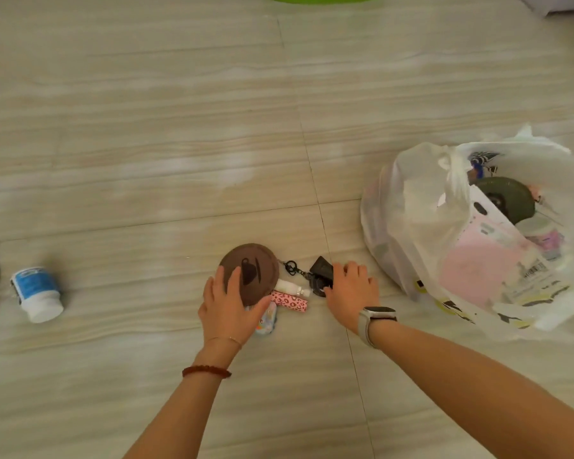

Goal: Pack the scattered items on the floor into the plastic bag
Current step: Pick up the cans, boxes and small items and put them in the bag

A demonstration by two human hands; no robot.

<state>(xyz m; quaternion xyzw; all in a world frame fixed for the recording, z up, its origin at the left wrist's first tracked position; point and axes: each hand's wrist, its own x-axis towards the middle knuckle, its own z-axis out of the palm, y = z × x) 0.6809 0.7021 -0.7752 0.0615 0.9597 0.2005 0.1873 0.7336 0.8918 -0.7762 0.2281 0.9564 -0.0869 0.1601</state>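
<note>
- Plastic bag [411,207], white and translucent, sits open on the floor [146,127] at the right, well apart from the bottle at far left; inside show a dark green round thing [507,197] and a pink-and-white printed package [487,256].
- Left hand [227,306] lies with fingers spread on the near edge of a brown round pouch [254,270] that bears a dark cup drawing; the fingers are fairly straight, pressing rather than curling round it.
- Right hand [352,289] rests on a small black object [320,276] just right of the pouch, fingers bent over its far side, gripping it; a watch [376,314] sits on that wrist.
- Black key rings [291,267] link the pouch and the black object.
- Small white tube [289,287] and a pink leopard-print tube [290,301] lie side by side just below the pouch, between the two hands; a pale blue patterned item [267,321] peeks out beside the left hand's thumb.
- White bottle with a blue label [37,293] lies on its side at far left.
- Red bead bracelet [206,372] circles the left forearm.
</note>
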